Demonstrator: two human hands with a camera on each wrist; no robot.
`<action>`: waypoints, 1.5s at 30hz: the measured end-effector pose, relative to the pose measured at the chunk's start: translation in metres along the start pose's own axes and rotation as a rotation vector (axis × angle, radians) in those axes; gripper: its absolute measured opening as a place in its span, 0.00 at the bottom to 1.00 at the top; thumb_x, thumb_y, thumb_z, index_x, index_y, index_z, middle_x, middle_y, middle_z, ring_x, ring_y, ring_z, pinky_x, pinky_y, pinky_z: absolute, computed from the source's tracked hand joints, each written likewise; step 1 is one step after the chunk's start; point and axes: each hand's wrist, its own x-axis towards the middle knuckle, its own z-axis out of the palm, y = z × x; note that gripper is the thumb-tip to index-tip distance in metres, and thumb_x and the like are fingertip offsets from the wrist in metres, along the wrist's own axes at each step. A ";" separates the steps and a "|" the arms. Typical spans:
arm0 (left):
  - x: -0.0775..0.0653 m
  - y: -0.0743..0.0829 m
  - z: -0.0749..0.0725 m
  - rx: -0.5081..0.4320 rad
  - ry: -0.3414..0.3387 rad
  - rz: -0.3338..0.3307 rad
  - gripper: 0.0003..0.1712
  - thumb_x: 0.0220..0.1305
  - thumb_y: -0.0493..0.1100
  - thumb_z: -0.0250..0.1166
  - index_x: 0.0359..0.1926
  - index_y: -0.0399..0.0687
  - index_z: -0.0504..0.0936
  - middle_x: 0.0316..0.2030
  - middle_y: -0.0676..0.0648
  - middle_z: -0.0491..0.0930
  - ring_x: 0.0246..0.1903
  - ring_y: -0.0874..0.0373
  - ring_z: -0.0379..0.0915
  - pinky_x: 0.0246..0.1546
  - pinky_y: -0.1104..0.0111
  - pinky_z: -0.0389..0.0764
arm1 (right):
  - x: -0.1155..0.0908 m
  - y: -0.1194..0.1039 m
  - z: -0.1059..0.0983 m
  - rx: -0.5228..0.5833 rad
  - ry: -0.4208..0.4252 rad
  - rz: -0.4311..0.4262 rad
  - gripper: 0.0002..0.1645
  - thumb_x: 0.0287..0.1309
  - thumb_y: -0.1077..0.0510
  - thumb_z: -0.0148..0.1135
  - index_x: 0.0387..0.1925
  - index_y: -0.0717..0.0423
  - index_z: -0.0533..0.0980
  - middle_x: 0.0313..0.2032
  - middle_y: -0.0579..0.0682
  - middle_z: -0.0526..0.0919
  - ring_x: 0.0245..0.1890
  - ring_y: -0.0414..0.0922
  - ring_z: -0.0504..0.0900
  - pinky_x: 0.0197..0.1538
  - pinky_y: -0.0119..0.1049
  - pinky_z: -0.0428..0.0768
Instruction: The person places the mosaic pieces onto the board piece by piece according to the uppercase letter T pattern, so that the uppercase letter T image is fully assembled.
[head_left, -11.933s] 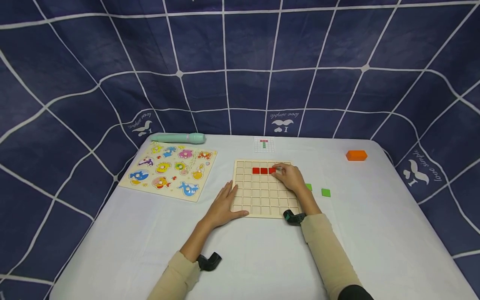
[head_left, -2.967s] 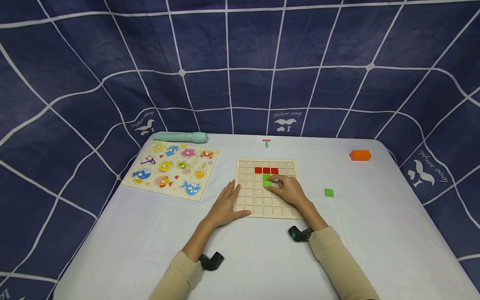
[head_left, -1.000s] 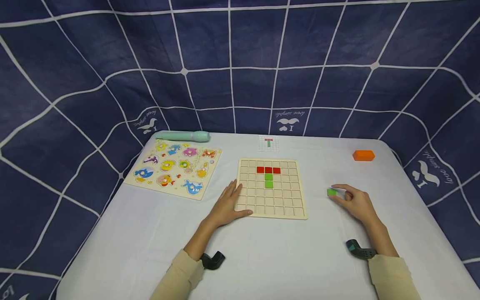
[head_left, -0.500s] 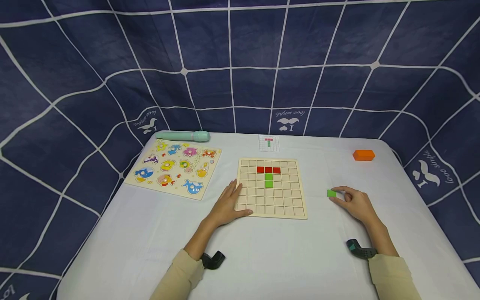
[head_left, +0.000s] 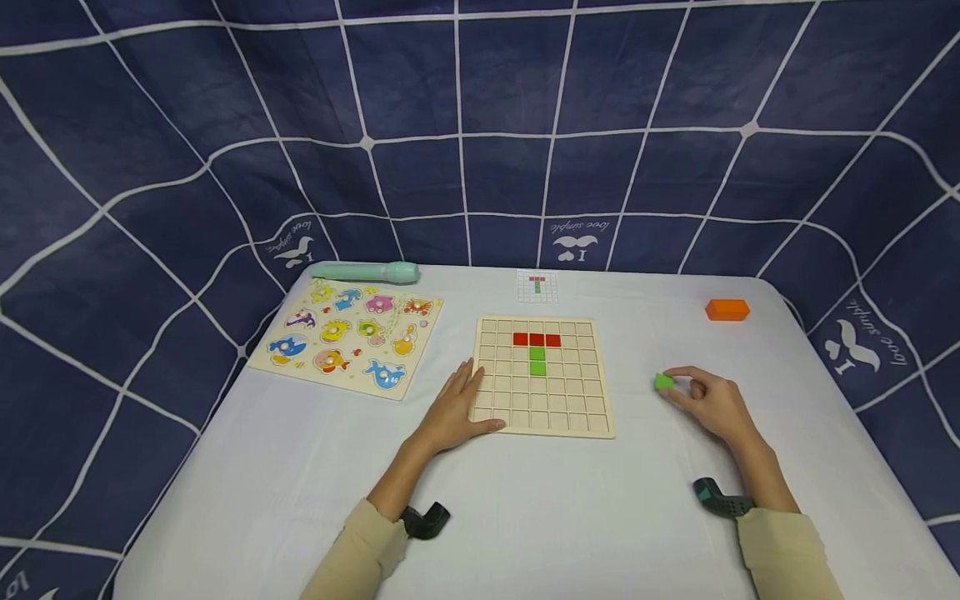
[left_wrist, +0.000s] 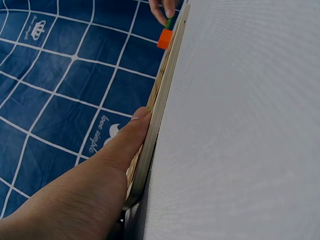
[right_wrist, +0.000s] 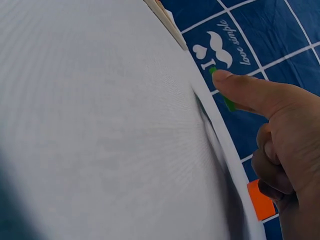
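Between the thumb and forefinger of my right hand is a pinched green square tile, to the right of the wooden grid board. In the right wrist view the same tile shows past the thumb, above the white cloth. My left hand rests at the board's left edge, its thumb along the near corner and its fingers extended. On the board a row of three red tiles lies near the far side. Two green tiles run down from the middle red one.
Behind the board lies a small printed pattern card. A sea-animal peg puzzle sits at the left, with a mint-green tube behind it. An orange block stands at the back right of the white tablecloth.
Earlier, my right hand laid the red and green tiles on the board, then moved right to the loose green tile. In the last half second that pinched tile has tilted and risen slightly.
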 end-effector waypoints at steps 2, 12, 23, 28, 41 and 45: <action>0.000 0.001 -0.001 -0.003 -0.003 -0.001 0.61 0.46 0.72 0.63 0.70 0.39 0.52 0.71 0.42 0.41 0.70 0.53 0.31 0.67 0.62 0.40 | 0.002 -0.003 -0.001 0.005 -0.001 -0.010 0.17 0.46 0.53 0.72 0.39 0.53 0.81 0.11 0.41 0.59 0.11 0.36 0.55 0.13 0.31 0.55; 0.000 0.002 -0.004 -0.001 -0.016 -0.018 0.60 0.46 0.70 0.64 0.70 0.40 0.51 0.71 0.42 0.41 0.70 0.53 0.31 0.67 0.63 0.40 | 0.018 -0.026 0.021 0.037 -0.055 -0.074 0.18 0.45 0.49 0.72 0.39 0.50 0.81 0.11 0.39 0.59 0.12 0.36 0.55 0.14 0.31 0.56; 0.000 0.002 -0.003 -0.016 -0.008 -0.017 0.60 0.45 0.71 0.64 0.70 0.40 0.52 0.71 0.43 0.41 0.70 0.52 0.32 0.67 0.61 0.41 | 0.041 -0.080 0.063 0.080 -0.128 -0.144 0.19 0.44 0.46 0.72 0.39 0.48 0.81 0.10 0.38 0.59 0.12 0.36 0.55 0.16 0.32 0.56; 0.001 0.002 -0.003 -0.010 -0.012 -0.021 0.61 0.45 0.71 0.64 0.70 0.41 0.52 0.71 0.43 0.41 0.70 0.53 0.31 0.67 0.61 0.41 | 0.046 -0.103 0.081 0.103 -0.156 -0.194 0.18 0.45 0.45 0.71 0.39 0.47 0.81 0.10 0.37 0.60 0.11 0.35 0.56 0.18 0.32 0.58; 0.000 0.001 -0.002 0.005 -0.010 -0.012 0.60 0.46 0.72 0.63 0.70 0.40 0.52 0.71 0.42 0.41 0.70 0.53 0.31 0.67 0.60 0.43 | 0.049 -0.126 0.101 0.126 -0.192 -0.226 0.20 0.47 0.40 0.68 0.40 0.46 0.81 0.09 0.37 0.62 0.11 0.35 0.58 0.16 0.32 0.60; 0.000 0.001 -0.001 0.001 -0.011 -0.011 0.60 0.46 0.72 0.62 0.70 0.41 0.52 0.71 0.42 0.41 0.70 0.53 0.31 0.67 0.59 0.44 | 0.047 -0.126 0.105 0.112 -0.193 -0.235 0.20 0.47 0.41 0.68 0.40 0.45 0.81 0.09 0.37 0.62 0.11 0.35 0.58 0.16 0.32 0.60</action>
